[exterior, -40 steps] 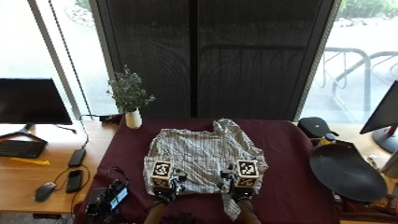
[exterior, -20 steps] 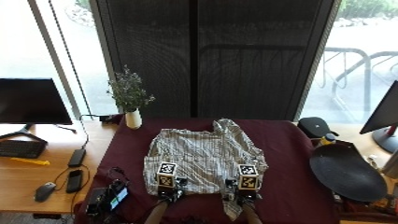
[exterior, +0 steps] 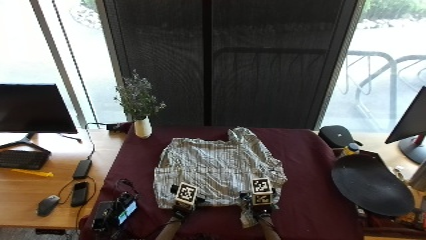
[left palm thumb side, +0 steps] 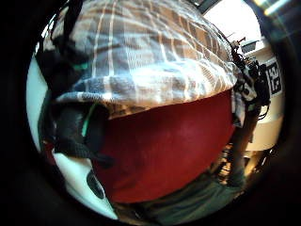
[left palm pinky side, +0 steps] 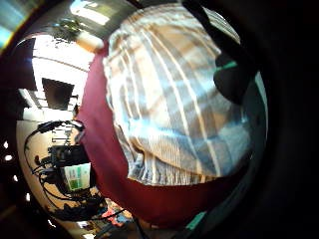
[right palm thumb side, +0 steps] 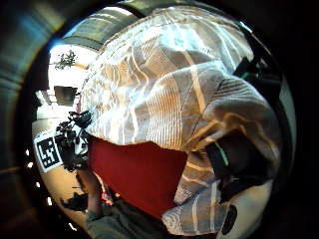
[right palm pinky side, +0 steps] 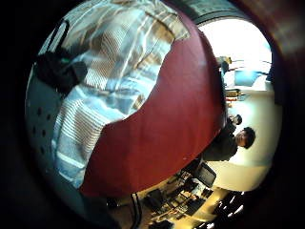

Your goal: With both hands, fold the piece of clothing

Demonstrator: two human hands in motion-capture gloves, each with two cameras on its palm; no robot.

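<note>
shirt: striped shirt lies rumpled on the dark red tablecloth, stretching away from both hands
left hand: left hand pinches the near hem, cloth bunched over its fingers
right hand: right hand grips the near hem just beside it, fingers curled into the fabric
vase: white flower vase well beyond the left hand

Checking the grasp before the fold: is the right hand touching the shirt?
Touching. The right thumb side palm view shows the right hand's fingers curled round the shirt's edge, cloth draped over them.
</note>
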